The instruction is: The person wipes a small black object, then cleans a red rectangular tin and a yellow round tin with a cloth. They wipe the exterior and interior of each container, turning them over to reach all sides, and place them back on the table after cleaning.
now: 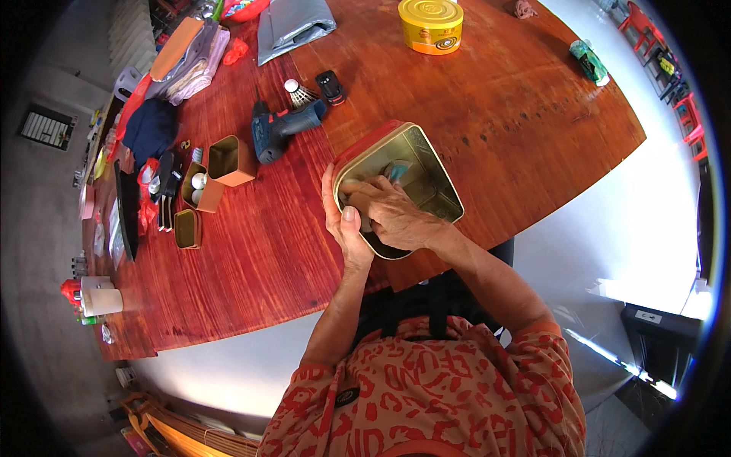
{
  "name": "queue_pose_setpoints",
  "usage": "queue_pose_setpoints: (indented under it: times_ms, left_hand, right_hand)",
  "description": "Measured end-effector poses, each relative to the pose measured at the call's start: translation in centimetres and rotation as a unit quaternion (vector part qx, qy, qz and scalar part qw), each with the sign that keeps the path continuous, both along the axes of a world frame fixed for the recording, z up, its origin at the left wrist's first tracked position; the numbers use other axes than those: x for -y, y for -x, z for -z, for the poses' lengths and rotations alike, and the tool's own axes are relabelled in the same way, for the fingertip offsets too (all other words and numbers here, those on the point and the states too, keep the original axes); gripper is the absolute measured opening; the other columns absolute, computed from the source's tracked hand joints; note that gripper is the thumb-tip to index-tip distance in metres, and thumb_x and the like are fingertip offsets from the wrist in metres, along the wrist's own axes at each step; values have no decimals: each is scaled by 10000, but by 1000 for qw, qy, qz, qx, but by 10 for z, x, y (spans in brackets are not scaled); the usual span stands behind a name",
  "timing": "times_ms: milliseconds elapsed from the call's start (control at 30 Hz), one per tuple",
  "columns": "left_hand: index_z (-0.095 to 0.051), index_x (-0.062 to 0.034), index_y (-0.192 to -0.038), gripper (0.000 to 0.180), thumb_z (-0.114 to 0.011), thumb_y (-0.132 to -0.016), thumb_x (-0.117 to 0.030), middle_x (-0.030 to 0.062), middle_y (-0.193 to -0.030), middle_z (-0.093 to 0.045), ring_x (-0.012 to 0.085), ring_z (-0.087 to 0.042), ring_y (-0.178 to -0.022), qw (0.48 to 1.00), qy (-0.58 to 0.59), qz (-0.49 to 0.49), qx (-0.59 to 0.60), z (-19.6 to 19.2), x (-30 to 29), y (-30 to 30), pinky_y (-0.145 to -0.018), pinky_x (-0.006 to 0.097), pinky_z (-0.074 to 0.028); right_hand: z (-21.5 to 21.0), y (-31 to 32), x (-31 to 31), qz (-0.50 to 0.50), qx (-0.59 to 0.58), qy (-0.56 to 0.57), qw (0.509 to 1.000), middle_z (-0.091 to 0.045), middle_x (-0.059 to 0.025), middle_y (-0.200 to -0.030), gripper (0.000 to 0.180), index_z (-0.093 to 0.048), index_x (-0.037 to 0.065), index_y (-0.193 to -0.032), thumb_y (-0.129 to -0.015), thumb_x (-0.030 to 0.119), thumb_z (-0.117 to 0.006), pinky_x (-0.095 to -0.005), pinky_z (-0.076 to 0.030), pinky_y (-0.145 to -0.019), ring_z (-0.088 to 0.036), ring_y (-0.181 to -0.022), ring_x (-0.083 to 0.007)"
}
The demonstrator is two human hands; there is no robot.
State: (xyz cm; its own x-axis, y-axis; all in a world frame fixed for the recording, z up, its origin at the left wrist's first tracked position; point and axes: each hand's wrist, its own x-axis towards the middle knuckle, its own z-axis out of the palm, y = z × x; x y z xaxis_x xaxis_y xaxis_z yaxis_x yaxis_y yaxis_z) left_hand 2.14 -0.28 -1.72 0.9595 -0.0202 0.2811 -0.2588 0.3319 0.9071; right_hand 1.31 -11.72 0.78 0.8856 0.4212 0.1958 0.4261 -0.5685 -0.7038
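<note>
plainly, the tin [428, 171] surrounds the right grip [391, 216].

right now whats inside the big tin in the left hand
Inside the tin are the fingers of the right hand and a small blue-green item, too unclear to identify. Whatever lies beneath the hand is covered.

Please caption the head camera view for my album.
The left hand holds an open tin, the right hand inside it, at a wooden table.
</note>
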Motion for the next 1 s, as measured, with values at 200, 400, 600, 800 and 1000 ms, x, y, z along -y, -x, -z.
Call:
queue_pose_setpoints:
  times_ms: [200,400,600,800,1000]
  left_hand:
    - [-268,-22,-1477,925,-628,-806,-546,149,-1332,-492,242,-488,-1210,1000,2,17,20,-10,2,5,-1036,375,-389]
    - [-261,-10,-1475,950,-635,-800,-564,143,-1327,-501,229,-502,-1193,999,-8,22,36,-4,3,7,-1026,362,-396]
    - [-270,-7,-1469,972,-637,-780,-587,150,-1284,-528,239,-530,-1157,999,-18,3,34,-8,5,9,-1008,368,-416]
    - [-298,8,-1456,954,-621,-786,-588,165,-1313,-499,253,-512,-1181,998,-37,-10,49,1,1,5,-1009,389,-417]
    - [-307,23,-1449,912,-605,-803,-549,161,-1338,-478,244,-510,-1179,996,-50,-12,67,-9,1,6,-1008,378,-409]
  right_hand:
    - [-3,17,18,-16,-74,113,991,-652,-105,-998,262,-637,28,-970,-744,134,-556,-433,-517,-812,-594,-966,-317]
    - [0,29,23,183,76,277,940,-655,-135,-763,127,-649,63,-736,-746,177,-595,-434,-548,-626,-636,-767,-320]
    - [-3,34,13,93,-7,169,981,-634,-143,-793,145,-612,67,-894,-845,191,-555,-450,-528,-701,-608,-817,-323]
    - [-9,37,16,15,-110,78,991,-639,-141,-898,139,-581,46,-922,-862,155,-519,-471,-480,-805,-582,-875,-341]
    - [-30,51,33,-11,15,183,983,-675,-164,-833,145,-644,29,-809,-806,157,-576,-436,-529,-727,-631,-871,-328]
